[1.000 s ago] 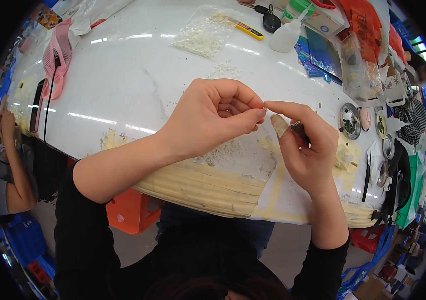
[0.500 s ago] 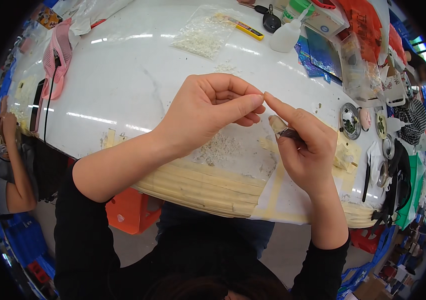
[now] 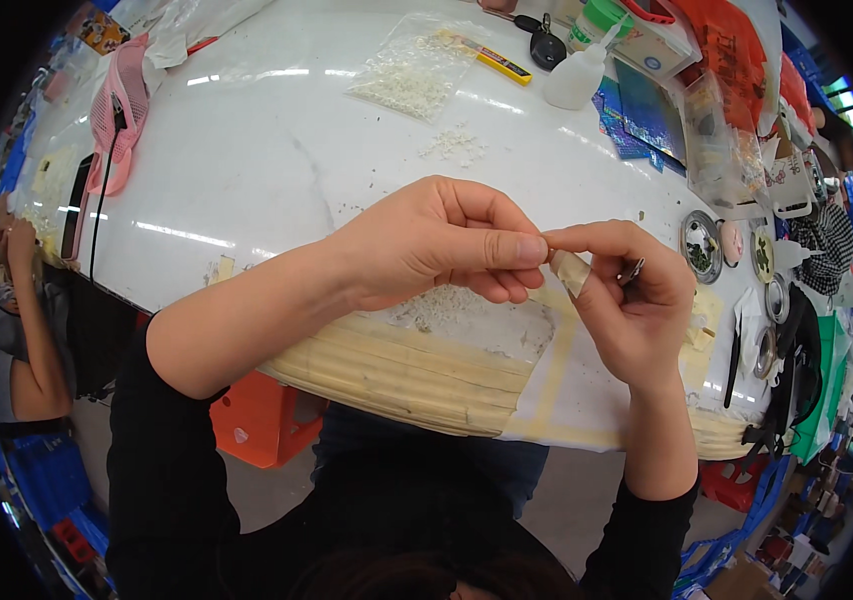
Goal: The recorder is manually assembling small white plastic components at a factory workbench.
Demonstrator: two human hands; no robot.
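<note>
Over the near part of the table, my left hand (image 3: 437,245) is closed in a pinch, thumb pressed against the forefinger. Whatever sits in that pinch is too small to make out. The forefinger of my right hand (image 3: 642,290) meets the left fingertips, and its thumb wears a wrap of beige tape (image 3: 572,272). A small metal tool (image 3: 632,270) is tucked in the right hand, mostly hidden by the fingers. Below the left hand lies a scatter of tiny white pieces (image 3: 442,308), and farther back is a smaller heap of white pieces (image 3: 455,147).
A clear bag of white pieces (image 3: 412,80), a yellow box (image 3: 504,66) and a white squeeze bottle (image 3: 577,78) lie at the back. Round metal dishes (image 3: 702,245) stand at the right. Beige tape (image 3: 407,370) covers the near edge. Another person's arm (image 3: 35,330) shows far left.
Both hands have come lower and nearer to me, fingertips still together. The right hand has turned, so its taped thumb now lies near the left fingertips and the metal tool shows behind it.
</note>
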